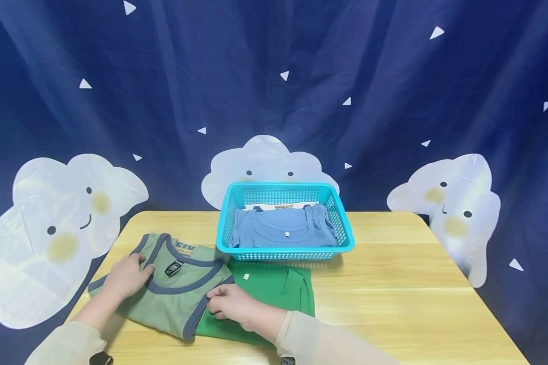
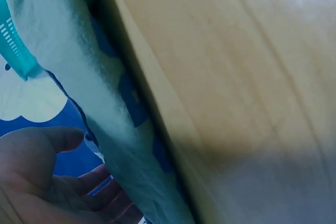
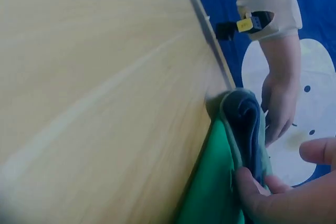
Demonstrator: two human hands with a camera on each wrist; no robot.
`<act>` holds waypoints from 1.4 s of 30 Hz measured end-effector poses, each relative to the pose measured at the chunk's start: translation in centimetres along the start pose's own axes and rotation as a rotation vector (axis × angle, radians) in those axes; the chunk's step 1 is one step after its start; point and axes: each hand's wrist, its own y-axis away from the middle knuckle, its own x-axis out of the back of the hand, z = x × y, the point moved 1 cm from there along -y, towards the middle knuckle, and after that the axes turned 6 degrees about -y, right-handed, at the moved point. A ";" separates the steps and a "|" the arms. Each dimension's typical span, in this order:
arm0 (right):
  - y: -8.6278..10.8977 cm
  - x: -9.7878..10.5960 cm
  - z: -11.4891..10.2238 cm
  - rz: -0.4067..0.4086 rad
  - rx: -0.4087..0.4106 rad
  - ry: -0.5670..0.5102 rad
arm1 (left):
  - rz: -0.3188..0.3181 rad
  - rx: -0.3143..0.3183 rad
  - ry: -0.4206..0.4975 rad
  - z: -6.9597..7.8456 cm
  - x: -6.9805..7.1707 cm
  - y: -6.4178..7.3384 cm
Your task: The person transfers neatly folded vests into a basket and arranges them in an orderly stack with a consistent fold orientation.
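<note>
1. Seemingly done: a blue shirt (image 1: 274, 228) and a white garment (image 1: 280, 206) lie inside the basket (image 1: 285, 250), near the surface's far edge.
2. Seemingly left: the pale green shirt (image 1: 160, 312), by the left edge, overlaps the bright green shirt (image 1: 269, 289); both look folded.
3. Left hand (image 1: 127, 276) pinches the pale green shirt's side; right hand (image 1: 235, 304) touches its opposite side, grip uncertain.
4. Behind the wood-grained surface (image 1: 402, 284) hangs a blue cloud-patterned curtain (image 1: 374, 126).

Head cam high, wrist cams super close
Head looks forward and down over the desk (image 1: 402, 284) to the curtain (image 1: 310, 121); both wrist views sit tilted and share the grey-green shirt (image 2: 89, 77).
</note>
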 end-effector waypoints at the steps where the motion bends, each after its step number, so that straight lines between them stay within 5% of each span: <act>1: -0.1 -0.1 0.1 0.003 -0.010 -0.031 | -0.001 0.004 -0.001 -0.1 0.0 -0.1; 8: 0.0 -0.4 0.1 0.022 -0.030 -0.206 | 0.001 0.056 -0.012 -0.5 0.2 -0.4; 15: -0.2 -1.2 0.1 0.127 -0.041 -0.357 | 0.028 0.107 0.007 -1.0 0.1 -0.4; 28: -0.7 -1.7 0.1 0.283 -0.013 -0.484 | -0.002 0.138 0.019 -2.3 0.0 -0.9; 42: -1.2 -1.7 0.6 0.358 0.020 -0.565 | -0.080 0.180 0.009 -2.5 0.3 -1.2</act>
